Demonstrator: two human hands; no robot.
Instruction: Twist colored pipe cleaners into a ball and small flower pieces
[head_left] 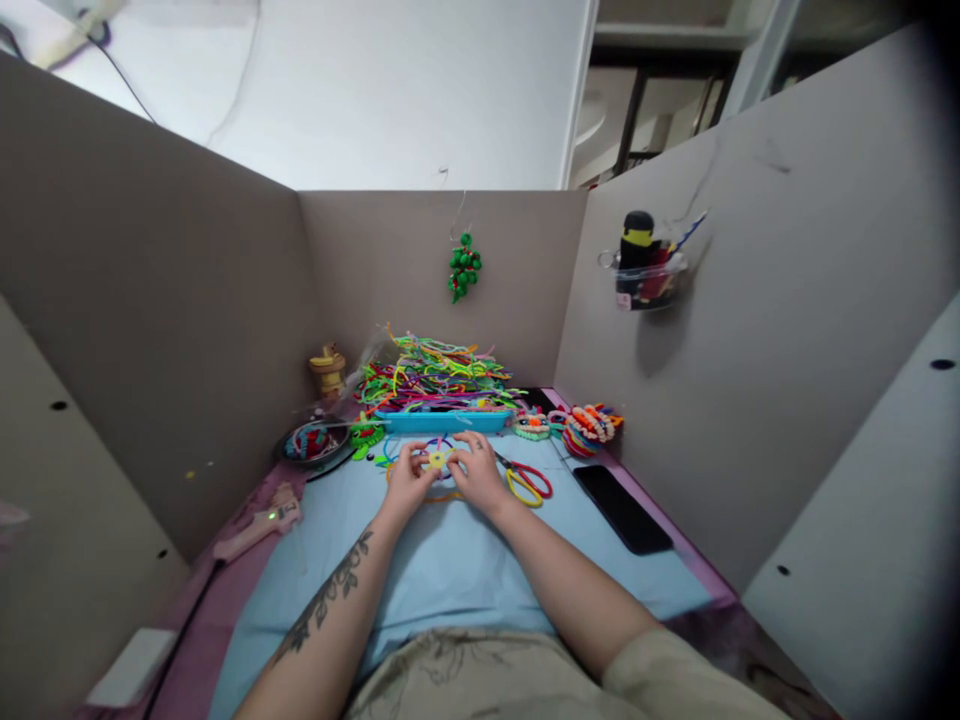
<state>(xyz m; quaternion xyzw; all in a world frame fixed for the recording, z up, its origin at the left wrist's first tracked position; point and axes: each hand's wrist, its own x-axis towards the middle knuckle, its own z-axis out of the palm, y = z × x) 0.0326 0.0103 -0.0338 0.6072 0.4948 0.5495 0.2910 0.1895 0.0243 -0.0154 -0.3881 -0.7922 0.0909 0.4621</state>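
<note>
Over the blue cloth [330, 530], my left hand [411, 475] and my right hand [478, 470] meet around a small yellow piece [437, 460]. Fingers of each hand are closed on its edges; it looks like bent pipe cleaner, though the details are too small to make out. Blue and orange pipe cleaners [447, 497] lie on the cloth around and under the hands. Just right of my right hand rest scissors [531, 484] with red and yellow handles.
Behind the hands, a blue tray [442, 421] holds a heap of colourful pipe cleaners [442, 370]. A black phone [622, 508] lies at right, near fuzzy woven figures [589, 430]. At left are a dark bowl [315, 447] and a pink glue gun [262, 525]. Grey panels [442, 290] enclose the table.
</note>
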